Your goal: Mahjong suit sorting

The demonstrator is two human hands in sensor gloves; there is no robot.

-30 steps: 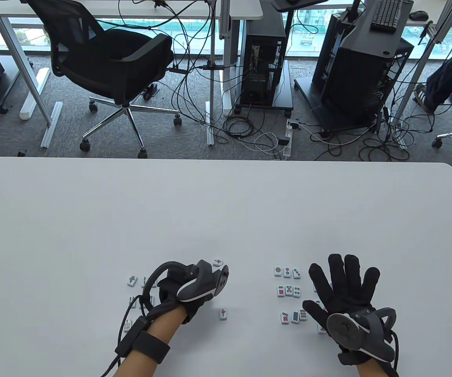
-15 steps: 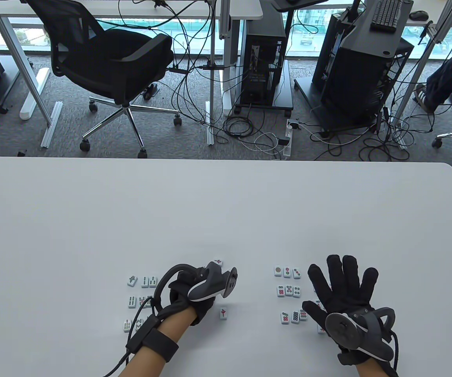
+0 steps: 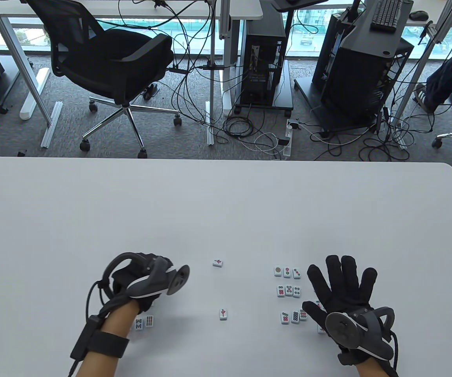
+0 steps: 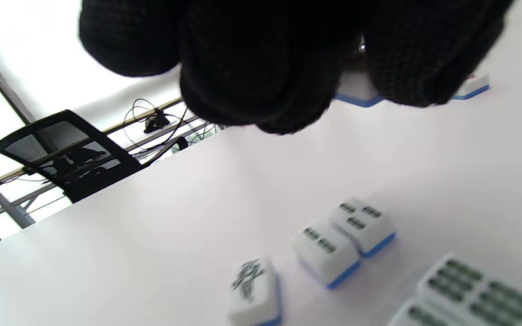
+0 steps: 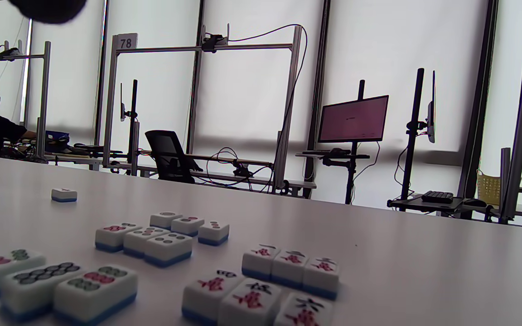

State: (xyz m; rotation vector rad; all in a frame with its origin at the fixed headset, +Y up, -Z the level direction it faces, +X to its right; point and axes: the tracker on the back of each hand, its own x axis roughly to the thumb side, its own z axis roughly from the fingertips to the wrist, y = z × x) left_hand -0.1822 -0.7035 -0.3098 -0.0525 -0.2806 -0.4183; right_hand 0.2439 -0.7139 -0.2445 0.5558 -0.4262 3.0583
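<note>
My left grip [image 3: 143,280] has pulled back left from the two red-character tiles [image 3: 218,262], now lying clear to its right on the counter [image 3: 226,204]; its fingers [image 4: 261,68] are curled over the bamboo tiles [image 4: 342,237], holding nothing I can see. My right grip [image 3: 342,292] stays flat, fingers spread, over the character tiles [image 5: 283,267], dot tiles [image 3: 287,290] just left.

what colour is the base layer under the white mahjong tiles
Blue, under the white top; clearest on the bamboo tiles in the left wrist view.
</note>
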